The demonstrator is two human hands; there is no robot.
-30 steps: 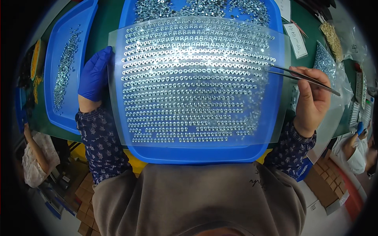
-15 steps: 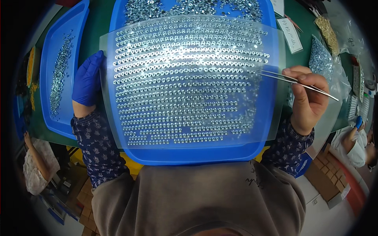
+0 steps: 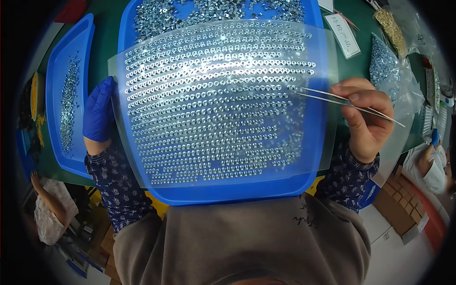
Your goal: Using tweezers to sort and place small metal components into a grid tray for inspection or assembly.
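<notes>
Head view: compared with a second ago, the clear plastic sheet [image 3: 213,104] has swung slightly clockwise and sits lower over the blue tray [image 3: 223,190], and the tweezers [image 3: 342,100] have come in from the right edge so their tips now lie over the sheet's right-hand rows. This suggests picking or correcting of individual pieces is under way. The left hand [image 3: 99,116], in a blue glove, grips the sheet's left edge. The right hand [image 3: 363,114], bare, pinches the tweezers narrow; whether the tips hold a piece cannot be told. The sheet carries dense rows of small shiny metal rings, with gaps near its lower edge. Loose rings [image 3: 190,10] lie heaped at the tray's far end.
</notes>
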